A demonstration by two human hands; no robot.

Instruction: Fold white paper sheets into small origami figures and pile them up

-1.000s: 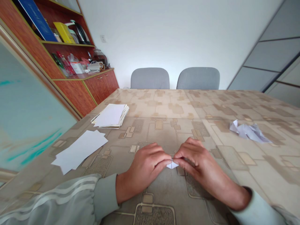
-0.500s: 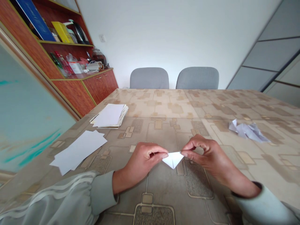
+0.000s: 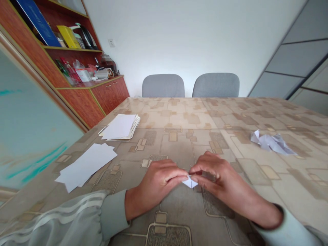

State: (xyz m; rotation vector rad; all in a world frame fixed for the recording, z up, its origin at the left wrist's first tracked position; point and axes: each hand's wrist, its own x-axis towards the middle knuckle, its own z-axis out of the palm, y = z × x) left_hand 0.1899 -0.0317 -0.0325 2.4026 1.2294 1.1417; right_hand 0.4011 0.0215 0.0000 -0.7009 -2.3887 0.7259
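A small folded piece of white paper [image 3: 190,182] is pinched between my two hands, low over the table. Its lower point faces me and a crease runs down its middle; the upper part is hidden by my fingers. My left hand [image 3: 164,179] grips its left corner between thumb and fingers. On the other side, my right hand [image 3: 214,174] holds the right corner in a thumb-and-finger pinch. The fingertips of both hands are close together.
Loose white sheets [image 3: 87,165] lie to the left, with a paper stack [image 3: 120,126] behind them. Crumpled or folded paper [image 3: 273,142] rests at the right. Beyond the patterned table [image 3: 174,112] stand two grey chairs [image 3: 163,85] and a cabinet [image 3: 110,92].
Both hands have come closer together and slightly nearer to me. Less of the folded paper shows between the fingers. The other papers have stayed where they were.
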